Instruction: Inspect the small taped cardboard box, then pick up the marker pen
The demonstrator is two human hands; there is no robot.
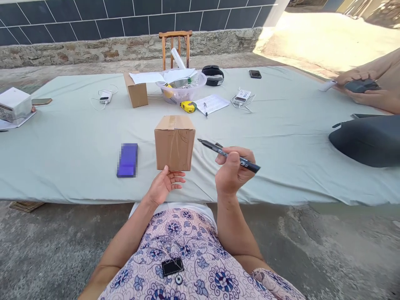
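A brown cardboard box (pixel 174 150) with tape over its top seam is in front of me at the table's near side. My left hand (pixel 165 183) grips its lower front edge, the thumb against the front face and the fingers along the underside. Dark curved pen lines show near the front face's upper right corner. In my right hand (pixel 236 168) is a black marker (pixel 212 146), uncapped, its tip pointing left just beside the box. A small dark piece, perhaps the cap, shows behind the marker at my fingers. Left of the box lies a blue-purple phone (pixel 128 160).
Behind the box are a yellow tape measure (pixel 188 106), a written sheet (pixel 214 103) with a pen, a plastic basket (pixel 181 95) and another carton (pixel 138 93). A black bag (pixel 368 141) lies at right, near another person's hands (pixel 359 87) holding a dark object.
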